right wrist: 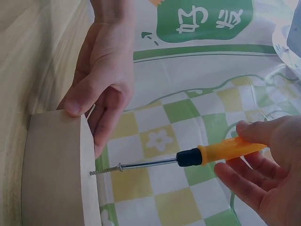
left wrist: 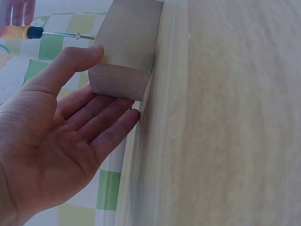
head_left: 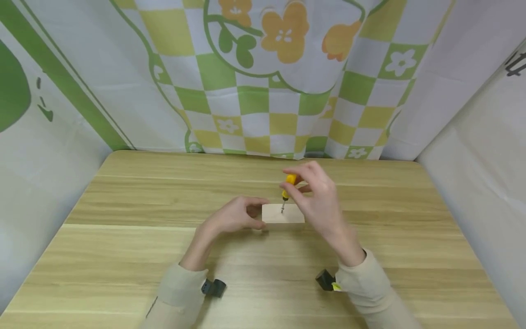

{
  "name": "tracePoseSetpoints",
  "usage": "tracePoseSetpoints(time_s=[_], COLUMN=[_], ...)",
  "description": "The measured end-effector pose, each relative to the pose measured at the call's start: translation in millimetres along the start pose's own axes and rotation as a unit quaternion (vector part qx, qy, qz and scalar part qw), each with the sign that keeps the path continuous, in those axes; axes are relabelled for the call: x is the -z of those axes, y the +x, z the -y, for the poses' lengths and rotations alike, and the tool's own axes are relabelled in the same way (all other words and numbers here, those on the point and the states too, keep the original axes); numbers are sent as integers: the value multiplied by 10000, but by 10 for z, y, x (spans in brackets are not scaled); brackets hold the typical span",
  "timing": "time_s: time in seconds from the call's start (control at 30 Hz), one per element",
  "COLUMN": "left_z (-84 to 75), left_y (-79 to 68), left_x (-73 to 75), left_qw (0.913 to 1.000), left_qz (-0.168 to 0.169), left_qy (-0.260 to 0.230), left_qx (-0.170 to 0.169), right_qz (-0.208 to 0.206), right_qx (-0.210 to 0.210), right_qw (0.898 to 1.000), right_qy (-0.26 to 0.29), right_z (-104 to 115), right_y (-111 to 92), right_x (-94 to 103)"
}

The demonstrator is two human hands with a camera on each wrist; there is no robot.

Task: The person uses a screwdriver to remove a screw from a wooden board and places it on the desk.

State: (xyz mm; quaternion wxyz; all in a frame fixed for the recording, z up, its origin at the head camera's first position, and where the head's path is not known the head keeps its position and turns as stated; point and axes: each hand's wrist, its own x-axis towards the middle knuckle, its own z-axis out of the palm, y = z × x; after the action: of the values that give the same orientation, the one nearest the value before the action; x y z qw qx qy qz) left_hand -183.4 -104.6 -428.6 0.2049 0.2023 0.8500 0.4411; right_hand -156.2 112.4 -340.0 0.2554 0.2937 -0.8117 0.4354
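Note:
A pale wooden block (head_left: 282,214) rests on the table in front of the person. My left hand (head_left: 235,214) grips its left end, thumb on the near face and fingers behind, as the left wrist view shows. Between thumb and fingertips, my right hand (head_left: 322,201) holds a screwdriver (right wrist: 221,150) with a yellow-orange handle, black collar and metal shaft. The shaft's tip meets the head of a screw (right wrist: 106,170), whose point is at the block's top face. Most of the screw's thread shows outside the wood.
The wood-grain table (head_left: 123,256) stretches to both sides. Behind it hangs a checked green, yellow and white cloth (head_left: 255,100) with flowers. Black wrist devices (head_left: 214,288) sit at both sleeves, close over the tabletop.

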Motion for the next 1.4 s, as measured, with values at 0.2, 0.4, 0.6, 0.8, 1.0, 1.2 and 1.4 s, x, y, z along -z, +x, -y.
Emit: tracePoseSetpoints(time_s=[0.2,0.4,0.6,0.8,1.0,1.2,1.4], left_z=[1,13,-6,-18,-23,-16,-34], left_y=[4,10,1,1,-8,-3,0], left_x=[-4,-2,-1,-3,2,-3,-18], left_qw=[10000,9999,9999,9995,9997,9999,9996], left_qz=[-9,55,-51,-9,53,-10,-27], left_qy=[8,-116,-89,-299,-208,-154,-243], left_qx=[41,-11,131,71,66,38,132], right_qz=[-139,-39,21,110,88,-146,-76], right_qx=[-2,-55,-435,-677,-206,-55,43], right_qw=[9998,9992,9950,9926,9988,9999,9997], right_qy=[116,400,895,999,430,42,236], right_z=[14,27,23,22,22,33,39], right_y=[-5,5,0,-9,-18,-11,-13], right_x=[-9,8,15,20,-5,1,42])
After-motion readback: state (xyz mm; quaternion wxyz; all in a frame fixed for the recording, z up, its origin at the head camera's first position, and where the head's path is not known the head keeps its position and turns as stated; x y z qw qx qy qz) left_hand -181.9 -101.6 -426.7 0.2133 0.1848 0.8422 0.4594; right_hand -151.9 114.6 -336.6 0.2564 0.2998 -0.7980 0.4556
